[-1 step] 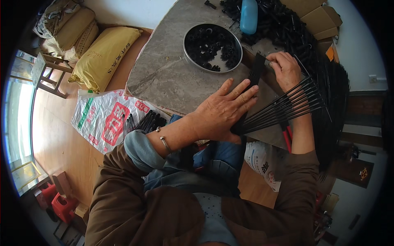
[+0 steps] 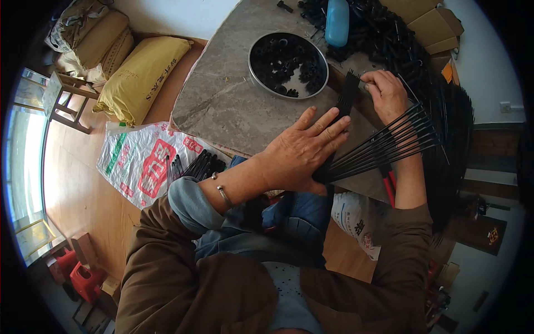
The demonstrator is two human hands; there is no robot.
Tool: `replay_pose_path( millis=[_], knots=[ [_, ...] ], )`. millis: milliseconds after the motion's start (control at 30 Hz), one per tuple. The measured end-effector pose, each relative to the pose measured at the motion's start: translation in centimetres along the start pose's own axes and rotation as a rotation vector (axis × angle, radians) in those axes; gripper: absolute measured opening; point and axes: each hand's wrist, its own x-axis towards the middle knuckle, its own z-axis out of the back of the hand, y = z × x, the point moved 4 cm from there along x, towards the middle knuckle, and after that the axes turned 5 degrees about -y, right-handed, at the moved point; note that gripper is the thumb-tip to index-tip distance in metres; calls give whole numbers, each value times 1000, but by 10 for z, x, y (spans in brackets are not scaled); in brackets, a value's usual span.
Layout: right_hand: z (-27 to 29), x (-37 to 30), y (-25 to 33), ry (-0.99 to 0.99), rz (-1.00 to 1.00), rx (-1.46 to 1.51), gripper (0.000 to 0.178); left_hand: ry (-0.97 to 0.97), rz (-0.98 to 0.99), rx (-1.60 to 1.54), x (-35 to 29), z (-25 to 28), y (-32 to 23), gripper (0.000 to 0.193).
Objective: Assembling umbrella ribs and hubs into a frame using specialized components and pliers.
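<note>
My left hand (image 2: pixel 303 146) lies flat, with fingers stretched, over a dark black strip (image 2: pixel 349 92) whose far end shows fine comb-like teeth. From beneath that hand, several thin black rods (image 2: pixel 384 146) fan out to the right and pass over my right wrist. Beside the toothed end, my right hand (image 2: pixel 385 92) is closed in a pinch. What its fingertips hold is too small to make out. A round metal pan (image 2: pixel 253 78) with small black ring-like parts (image 2: pixel 278 53) stands just beyond on the table.
A grey stone-patterned table (image 2: pixel 222 100) carries a heap of black parts (image 2: pixel 384 33), a blue case (image 2: pixel 337 22) and red-handled pliers (image 2: pixel 388 186). Long black rods (image 2: pixel 453 128) are bundled at right. A cardboard box (image 2: pixel 436 33), a yellow sack (image 2: pixel 144 75) and a white bag (image 2: pixel 136 161) surround it.
</note>
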Motion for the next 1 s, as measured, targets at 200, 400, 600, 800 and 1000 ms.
replay_pose_path(
  millis=[200, 400, 600, 800, 1000],
  knots=[
    [-2, 3, -7, 61, -10, 24, 14, 12, -4, 0, 1, 1, -1, 104],
    [-6, 5, -8, 115, -322, 338, 27, 13, -2, 11, 0, 0, 0, 103],
    [-8, 4, -23, 169, -392, 559, 32, 2, -5, 10, 0, -1, -1, 102],
    [-16, 5, -25, 182, -359, 709, 30, 4, -1, 11, 0, 0, -1, 102],
    [-14, 6, -18, -18, -231, 454, 30, -5, -1, 5, 1, 0, -2, 103]
  ],
)
